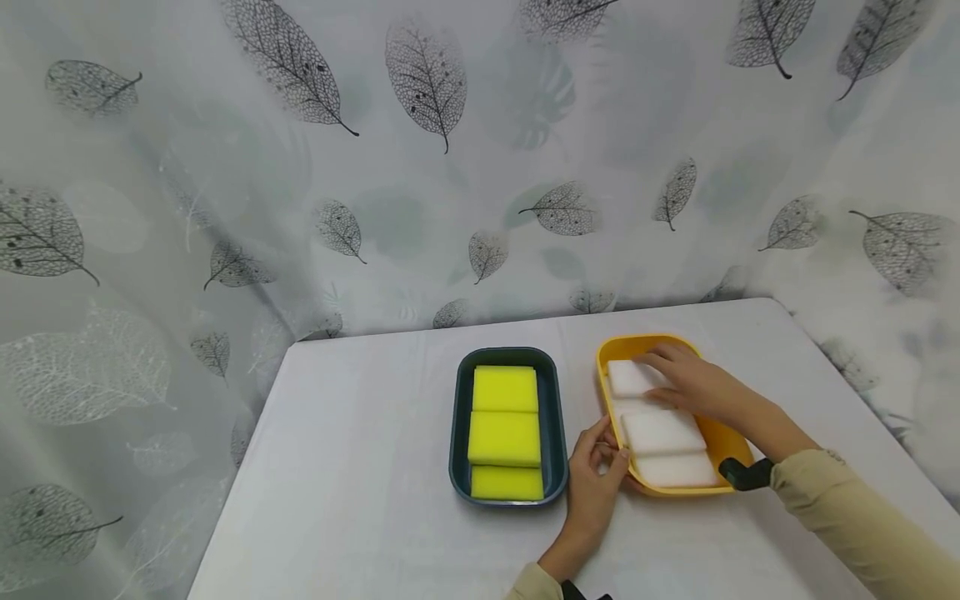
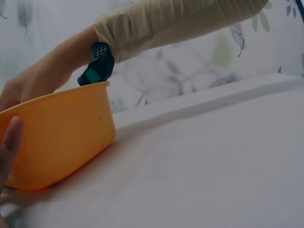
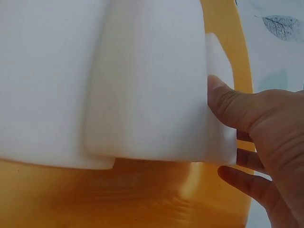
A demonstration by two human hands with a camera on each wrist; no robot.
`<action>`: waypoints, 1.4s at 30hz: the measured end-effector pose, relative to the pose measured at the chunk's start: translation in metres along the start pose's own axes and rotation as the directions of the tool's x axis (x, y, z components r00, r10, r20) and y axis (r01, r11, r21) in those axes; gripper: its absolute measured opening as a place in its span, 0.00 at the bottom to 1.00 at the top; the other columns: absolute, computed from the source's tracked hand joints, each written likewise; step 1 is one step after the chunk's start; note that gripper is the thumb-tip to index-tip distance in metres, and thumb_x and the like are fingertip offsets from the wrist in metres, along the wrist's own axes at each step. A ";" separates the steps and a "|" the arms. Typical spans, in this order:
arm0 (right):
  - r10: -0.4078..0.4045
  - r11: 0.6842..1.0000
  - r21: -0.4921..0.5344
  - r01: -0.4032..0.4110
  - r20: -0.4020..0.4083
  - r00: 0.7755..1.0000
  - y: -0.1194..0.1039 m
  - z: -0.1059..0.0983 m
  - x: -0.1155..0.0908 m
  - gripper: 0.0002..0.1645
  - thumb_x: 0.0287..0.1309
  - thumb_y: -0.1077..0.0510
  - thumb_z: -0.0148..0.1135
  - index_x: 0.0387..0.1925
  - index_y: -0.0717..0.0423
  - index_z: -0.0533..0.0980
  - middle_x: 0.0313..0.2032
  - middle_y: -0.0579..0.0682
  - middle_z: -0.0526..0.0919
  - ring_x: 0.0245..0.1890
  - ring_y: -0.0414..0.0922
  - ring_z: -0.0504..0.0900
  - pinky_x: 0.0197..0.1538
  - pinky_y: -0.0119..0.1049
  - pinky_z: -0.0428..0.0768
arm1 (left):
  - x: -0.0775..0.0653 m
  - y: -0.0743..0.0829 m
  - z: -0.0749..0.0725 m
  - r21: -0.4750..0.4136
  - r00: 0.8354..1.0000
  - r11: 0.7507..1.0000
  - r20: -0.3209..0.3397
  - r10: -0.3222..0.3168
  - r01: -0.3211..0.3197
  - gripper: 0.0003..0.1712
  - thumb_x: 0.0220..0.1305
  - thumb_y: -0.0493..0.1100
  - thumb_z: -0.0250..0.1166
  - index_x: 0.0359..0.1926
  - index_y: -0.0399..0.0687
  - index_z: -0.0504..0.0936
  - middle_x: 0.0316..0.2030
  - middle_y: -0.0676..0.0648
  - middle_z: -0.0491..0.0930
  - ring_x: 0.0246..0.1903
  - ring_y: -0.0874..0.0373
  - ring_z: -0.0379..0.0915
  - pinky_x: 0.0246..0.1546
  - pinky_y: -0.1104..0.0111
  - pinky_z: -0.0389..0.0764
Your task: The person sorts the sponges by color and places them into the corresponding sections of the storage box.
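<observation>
A yellow plastic basin (image 1: pixel 731 446) stands at the right of the table, holding several white foam sponges (image 1: pixel 663 431) in an overlapping row. My left hand (image 1: pixel 592 483) holds the basin at its near left side, a finger against the outer wall in the left wrist view. My right hand (image 1: pixel 686 379) reaches into the far end of the basin. Its thumb and fingers pinch the farthest white sponge (image 1: pixel 630 379). In the right wrist view the thumb (image 3: pixel 223 97) lies along the sponge edge, while the other fingers curl at its far side, partly hidden.
To the left of the basin is a dark green tray (image 1: pixel 455 442) with yellow sponges (image 1: pixel 505 437) in a similar overlapping row. A white cloth covers the table (image 1: pixel 360 467). Behind it hangs a leaf-patterned curtain (image 1: pixel 405 208).
</observation>
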State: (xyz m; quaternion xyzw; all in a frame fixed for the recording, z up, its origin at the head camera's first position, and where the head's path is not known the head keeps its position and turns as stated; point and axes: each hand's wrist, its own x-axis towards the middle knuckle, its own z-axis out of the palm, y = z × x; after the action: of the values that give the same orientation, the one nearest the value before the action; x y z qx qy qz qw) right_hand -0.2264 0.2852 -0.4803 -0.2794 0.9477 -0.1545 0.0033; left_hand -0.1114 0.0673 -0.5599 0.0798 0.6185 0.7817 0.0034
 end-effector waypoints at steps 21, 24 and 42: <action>0.056 0.998 0.032 -0.059 0.098 0.994 0.001 -0.002 0.005 0.36 0.61 0.45 0.74 0.65 0.56 0.76 0.60 0.60 0.79 0.60 0.58 0.78 0.62 0.62 0.80 | 0.001 -0.002 -0.002 0.012 1.000 1.000 0.002 -0.004 0.004 0.31 0.71 0.36 0.65 0.73 0.48 0.72 0.51 0.49 0.73 0.43 0.71 0.75 0.39 0.81 0.84; 0.068 0.996 0.057 -0.075 0.112 0.991 0.001 -0.003 0.006 0.37 0.60 0.43 0.74 0.66 0.55 0.76 0.61 0.60 0.79 0.61 0.58 0.77 0.64 0.63 0.79 | 0.001 -0.001 -0.001 0.010 1.000 1.000 0.005 -0.004 0.003 0.31 0.71 0.36 0.64 0.73 0.48 0.72 0.51 0.47 0.73 0.42 0.71 0.75 0.39 0.80 0.85; 0.019 0.992 0.120 -0.037 0.146 0.989 -0.001 -0.006 0.010 0.35 0.57 0.46 0.76 0.63 0.56 0.78 0.60 0.61 0.80 0.61 0.61 0.78 0.63 0.64 0.78 | 0.002 -0.001 -0.002 0.005 1.000 1.000 0.015 0.012 -0.012 0.30 0.71 0.36 0.64 0.73 0.46 0.72 0.51 0.45 0.73 0.41 0.71 0.75 0.35 0.76 0.87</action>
State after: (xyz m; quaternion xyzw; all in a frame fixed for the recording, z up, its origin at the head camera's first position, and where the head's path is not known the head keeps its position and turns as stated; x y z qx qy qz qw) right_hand -0.2346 0.2813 -0.4738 -0.2759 0.9374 -0.1917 0.0913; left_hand -0.1135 0.0658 -0.5607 0.0894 0.6198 0.7797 0.0030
